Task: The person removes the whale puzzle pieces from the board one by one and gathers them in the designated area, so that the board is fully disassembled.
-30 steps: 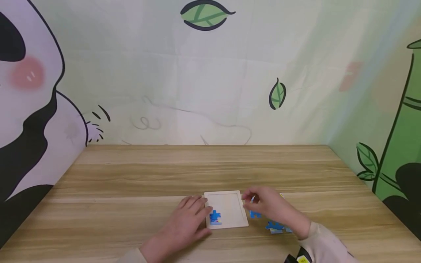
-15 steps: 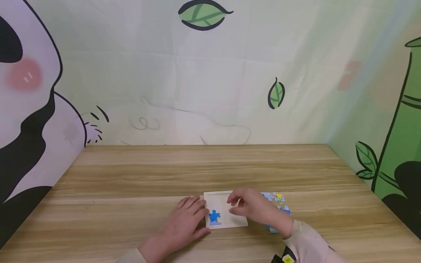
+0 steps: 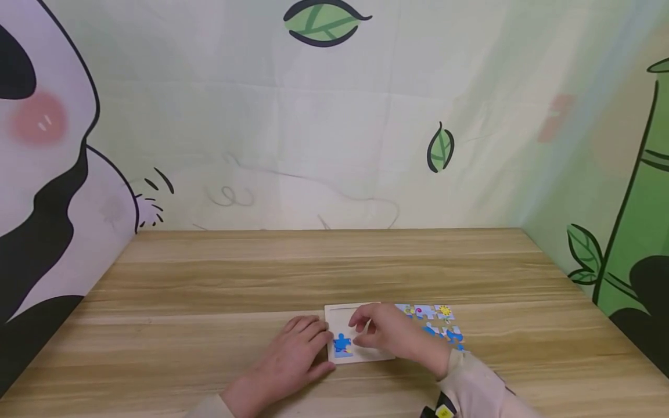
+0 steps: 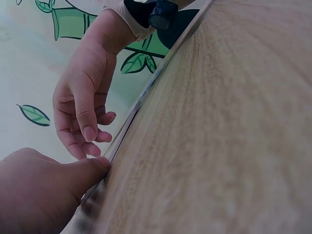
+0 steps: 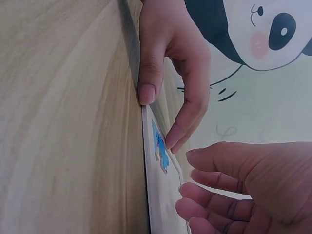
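Note:
A square, pale wooden puzzle tray (image 3: 337, 313) lies on the table, with a blue jigsaw piece (image 3: 342, 344) in its near left corner. At the tray's left edge rests my left hand (image 3: 292, 351), fingers spread, with thumb and index fingertip touching the rim. Over the tray hovers my right hand (image 3: 394, 331), its fingers loosely bent and the thumb apart from them. In the right wrist view nothing shows between the thumb and fingers of the right hand (image 5: 248, 190). The right hand and forearm hide the tray's right part.
Several loose jigsaw pieces (image 3: 424, 312) lie right of the tray, some partly hidden by the right forearm. The wooden table (image 3: 324, 261) runs back to a wall with painted leaves and a panda. A dark device with a yellow label (image 3: 444, 411) is on the right wrist.
My right hand has moved left, from beside the tray's right edge to above its middle, uncovering loose pieces on the right. The left hand has stayed at the tray.

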Motion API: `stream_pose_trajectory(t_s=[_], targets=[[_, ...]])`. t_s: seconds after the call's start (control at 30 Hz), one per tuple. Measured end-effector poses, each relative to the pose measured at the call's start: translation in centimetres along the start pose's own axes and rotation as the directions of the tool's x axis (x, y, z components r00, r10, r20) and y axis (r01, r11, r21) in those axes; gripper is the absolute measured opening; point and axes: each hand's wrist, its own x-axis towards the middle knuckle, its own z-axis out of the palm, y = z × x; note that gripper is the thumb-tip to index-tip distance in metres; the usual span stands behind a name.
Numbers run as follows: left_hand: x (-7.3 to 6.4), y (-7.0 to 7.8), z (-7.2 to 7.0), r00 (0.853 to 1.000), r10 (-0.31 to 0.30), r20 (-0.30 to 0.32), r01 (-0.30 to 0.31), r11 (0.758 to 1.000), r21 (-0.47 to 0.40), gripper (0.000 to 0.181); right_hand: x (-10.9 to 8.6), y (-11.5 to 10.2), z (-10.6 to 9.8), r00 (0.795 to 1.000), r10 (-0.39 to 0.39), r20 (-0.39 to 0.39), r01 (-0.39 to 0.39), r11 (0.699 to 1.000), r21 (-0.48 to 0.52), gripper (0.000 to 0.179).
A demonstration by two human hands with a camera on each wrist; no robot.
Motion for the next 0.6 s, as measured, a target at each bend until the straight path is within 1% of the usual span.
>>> stream_pose_trajectory(t_s=[0.17, 0.27, 0.4, 0.5, 0.6], targets=[[-0.1, 0.0, 0.0, 1.000, -0.001, -0.007, 0.001, 1.000, 0.007, 0.044, 0.6, -0.3, 0.5, 1.000, -0.001, 0.020, 0.001, 1.000, -0.001, 0.019], [-0.1, 0.0, 0.1, 1.000, 0.002, -0.011, -0.002, 1.000, 0.011, 0.043, 0.8, -0.6, 0.8, 0.999, 0.016, 0.036, -0.016, 1.000, -0.004, 0.021], [-0.1, 0.0, 0.1, 1.000, 0.007, -0.019, -0.007, 1.000, 0.008, 0.042, 1.0, -1.0, 1.1, 0.998, 0.042, 0.037, -0.040, 0.998, -0.053, 0.022], [-0.1, 0.0, 0.1, 1.000, 0.007, -0.020, -0.007, 1.000, 0.009, 0.042, 1.1, -1.1, 1.3, 0.999, 0.040, 0.025, -0.038, 0.995, -0.092, 0.019], [-0.1, 0.0, 0.1, 1.000, 0.006, -0.018, -0.006, 1.000, 0.010, 0.043, 1.2, -1.1, 1.4, 0.999, 0.035, 0.023, -0.033, 0.994, -0.100, 0.017]])
